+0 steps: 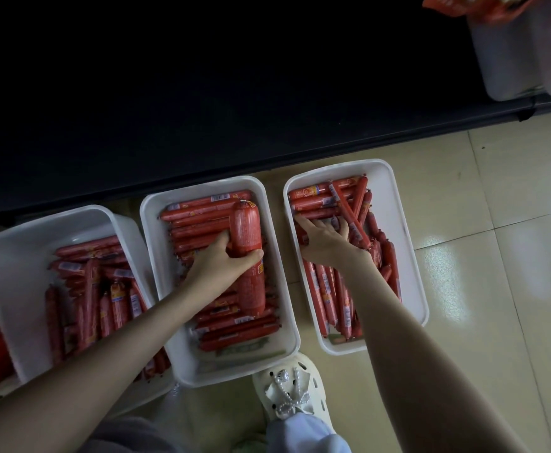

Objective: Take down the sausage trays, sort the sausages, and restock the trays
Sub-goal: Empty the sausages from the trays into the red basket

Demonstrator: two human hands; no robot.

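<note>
Our left hand (225, 260) gripped a thick sausage (244, 225), fingers curled round it, above the middle tray (151, 230) on the floor (463, 191). Our right hand (324, 239) rested with fingers spread on the thin sausages (324, 289) in the right tray (396, 207).

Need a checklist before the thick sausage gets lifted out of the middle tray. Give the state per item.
1. Grip on the thick sausage: ok. The left hand has fingers and thumb curled round its lower end.
2. Sausage free to lift: ok. It lies on top of the thin ones in the middle tray.
3. Right hand free: ok. It rests on the thin sausages in the right tray, with the fingers spread and holding nothing.
4. Right tray sorted: not ok. Several sausages lie crossed.
5. Middle tray rid of thick ones: not ok. A second thick sausage lies nearer the person.
6. Where the thick ones go: cannot tell.
</note>
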